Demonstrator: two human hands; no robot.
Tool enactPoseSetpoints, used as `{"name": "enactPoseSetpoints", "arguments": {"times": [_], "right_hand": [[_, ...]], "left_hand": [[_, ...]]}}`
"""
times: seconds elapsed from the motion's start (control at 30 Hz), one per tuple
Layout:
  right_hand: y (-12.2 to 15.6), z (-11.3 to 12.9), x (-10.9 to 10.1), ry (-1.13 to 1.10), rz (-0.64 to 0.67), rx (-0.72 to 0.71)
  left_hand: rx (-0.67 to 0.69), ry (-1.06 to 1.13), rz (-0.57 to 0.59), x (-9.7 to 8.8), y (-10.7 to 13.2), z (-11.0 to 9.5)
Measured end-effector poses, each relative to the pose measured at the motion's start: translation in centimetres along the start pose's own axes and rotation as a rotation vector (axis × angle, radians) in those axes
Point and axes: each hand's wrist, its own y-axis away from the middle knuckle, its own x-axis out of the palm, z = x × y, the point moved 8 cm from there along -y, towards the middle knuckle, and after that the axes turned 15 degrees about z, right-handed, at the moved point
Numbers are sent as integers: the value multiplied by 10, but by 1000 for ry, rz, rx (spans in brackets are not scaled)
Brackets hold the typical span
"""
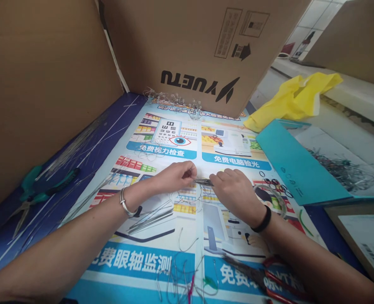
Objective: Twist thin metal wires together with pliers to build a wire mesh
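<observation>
My left hand (181, 175) is closed in a pinch over the middle of the printed poster (199, 169). What it pinches looks like a thin wire, too fine to make out well. Facing it, my right hand (233, 190) is wrapped around pliers (205, 182), their narrow jaws pointing left and meeting my left fingertips. The pliers' handles are hidden inside my fist. Below the hands hangs or lies a thin twisted wire loop (187, 198). Several straight wire pieces (150, 220) lie under my left wrist. Black rings (275, 182) and a clear coil (280, 198) sit right of my right hand.
Red-handled pliers (269, 278) lie under my right forearm, beside loose bent wires (183, 278). Teal-handled pliers (31, 194) and long wires (69, 147) lie left. A cardboard box (187, 42) walls the back. Right are a blue box (296, 169) with tangled wire pieces and a yellow bag (296, 99).
</observation>
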Motion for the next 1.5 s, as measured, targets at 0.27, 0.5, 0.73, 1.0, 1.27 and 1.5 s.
{"name": "enactPoseSetpoints", "arguments": {"times": [0.27,0.5,0.73,1.0,1.27,1.5], "right_hand": [[6,7,-7,82,-35,7],[5,7,-3,80,-23,18],[5,6,-2,83,-7,25],[2,5,1,69,9,32],[2,3,5,16,21,25],[-2,-1,14,-78,79,38]], "left_hand": [[11,19,-9,1,0,1],[-6,18,-14,0,0,1],[-14,22,-20,0,0,1],[-15,27,-32,0,1,-1],[-5,35,-30,0,1,0],[-6,30,-28,0,1,-1]]}}
